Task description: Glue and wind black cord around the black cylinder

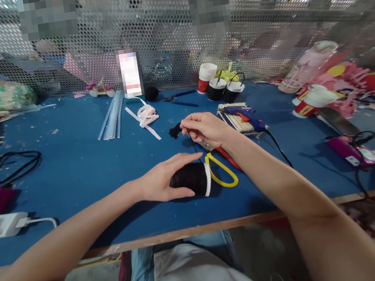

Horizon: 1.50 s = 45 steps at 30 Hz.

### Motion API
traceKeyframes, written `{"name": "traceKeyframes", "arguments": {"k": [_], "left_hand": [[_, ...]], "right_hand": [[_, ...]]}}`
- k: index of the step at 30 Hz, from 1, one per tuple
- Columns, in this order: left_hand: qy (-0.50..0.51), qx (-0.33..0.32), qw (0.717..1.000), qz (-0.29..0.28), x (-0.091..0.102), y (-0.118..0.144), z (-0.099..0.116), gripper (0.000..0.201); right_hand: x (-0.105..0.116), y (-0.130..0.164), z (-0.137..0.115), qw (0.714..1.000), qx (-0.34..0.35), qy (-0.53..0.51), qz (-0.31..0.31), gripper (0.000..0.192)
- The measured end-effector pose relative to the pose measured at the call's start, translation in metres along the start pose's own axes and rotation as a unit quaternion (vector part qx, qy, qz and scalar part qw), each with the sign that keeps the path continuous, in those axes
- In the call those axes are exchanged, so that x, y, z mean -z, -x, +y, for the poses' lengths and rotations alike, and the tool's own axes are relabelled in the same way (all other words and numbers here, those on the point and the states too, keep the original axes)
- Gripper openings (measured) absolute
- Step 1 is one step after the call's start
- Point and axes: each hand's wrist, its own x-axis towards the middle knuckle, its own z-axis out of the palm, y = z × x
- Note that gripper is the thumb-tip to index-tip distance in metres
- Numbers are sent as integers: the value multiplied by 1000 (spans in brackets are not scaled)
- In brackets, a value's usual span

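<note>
My left hand (pixel 161 179) is curved around a black-wrapped cup (pixel 190 181) with a white rim, which lies on its side near the table's front. Thumb and fingers press on its two sides. Just beyond it, my right hand (pixel 205 130) is closed in a pinch on a small black fuzzy piece (pixel 174 131). A thin dark strand seems to hang below this hand toward the cup. Right of the rim lies a yellow loop handle (pixel 223 172), with a red handle (pixel 229 158) partly hidden behind my right forearm.
A blue glue gun (pixel 249 116) rests on wooden sticks, its cord trailing right. Behind stand several cups (pixel 215 90) and pliers (pixel 183 99). White ribbon (pixel 147 115) and clear glue sticks (pixel 112 119) lie left of centre. Purple boxes (pixel 354 150) with cords sit at both sides.
</note>
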Motion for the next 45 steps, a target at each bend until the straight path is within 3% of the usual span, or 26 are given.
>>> {"name": "traceKeyframes", "arguments": {"k": [3, 9, 18, 23, 26, 29, 32, 34, 37, 39, 40, 41, 43, 45], "left_hand": [[22, 13, 999, -22, -1, 0, 3, 77], [66, 16, 997, -45, -8, 1, 8, 70], [81, 22, 995, -61, -9, 2, 14, 65], [78, 34, 995, -57, -8, 2, 13, 64], [68, 45, 996, -30, -3, 2, 10, 62], [45, 64, 997, 12, 4, 1, 4, 61], [12, 95, 994, 57, 10, 1, -1, 59], [-10, 108, 992, 72, 11, 0, -5, 59], [-43, 127, 987, 86, 10, -1, -10, 59], [-61, 146, 983, 93, 8, -1, -14, 59], [-66, 154, 981, 97, 6, -1, -16, 59], [-69, 162, 979, 102, 6, -1, -18, 59], [-71, 175, 976, 109, 4, -1, -20, 59], [-73, 183, 974, 108, 4, -1, -21, 60]], "right_hand": [[-3, -18, -6, 1000, -24, -9, 6, 18], [1, -61, -11, 995, -43, 15, 84, 20], [16, -121, -20, 977, 35, 103, 181, 12], [21, -131, -26, 959, 54, 237, 143, 9], [19, -121, -29, 941, 48, 317, 108, 14], [19, -95, -37, 911, 94, 385, 112, 17], [30, -57, -47, 848, 174, 483, 133, 24], [41, -27, -50, 825, 187, 503, 176, 26], [54, 17, -44, 842, 155, 470, 213, 20], [57, 42, -34, 899, 96, 415, 104, 19], [58, 52, -28, 917, 48, 394, 42, 24], [59, 61, -23, 922, 10, 387, 19, 28], [63, 72, -16, 911, -10, 406, 65, 28], [74, 76, -15, 865, 36, 460, 197, 23]]}}
